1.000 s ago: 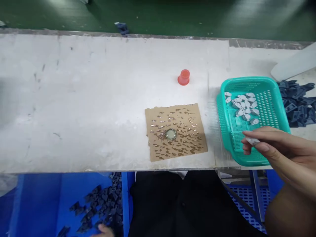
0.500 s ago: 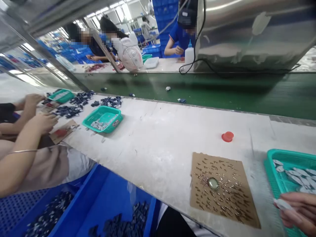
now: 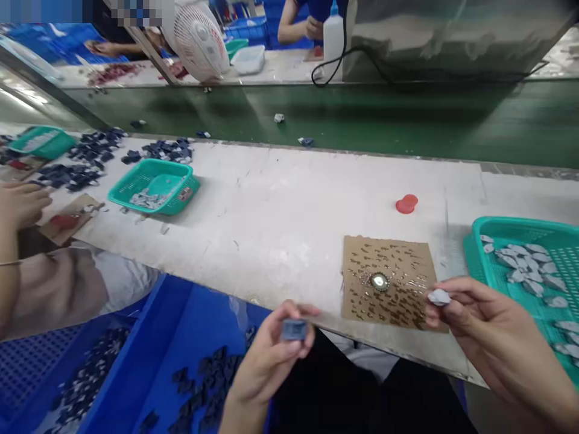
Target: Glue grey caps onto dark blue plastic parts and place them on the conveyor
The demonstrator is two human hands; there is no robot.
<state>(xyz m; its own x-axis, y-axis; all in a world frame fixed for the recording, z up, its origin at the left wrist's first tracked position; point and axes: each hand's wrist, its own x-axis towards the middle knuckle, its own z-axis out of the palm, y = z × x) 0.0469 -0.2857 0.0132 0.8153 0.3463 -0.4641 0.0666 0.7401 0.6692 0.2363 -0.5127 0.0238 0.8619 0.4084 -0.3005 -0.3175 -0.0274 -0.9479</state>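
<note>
Head view: The left grip, now raised into view, pinches a dark-blue piece. The right grip pinches a pale-grey piece; its fingertips have shifted leftward from the green basket to the cardboard's right edge. Both pieces are therefore in hand, apart. The basket lies right of the right grip.
</note>
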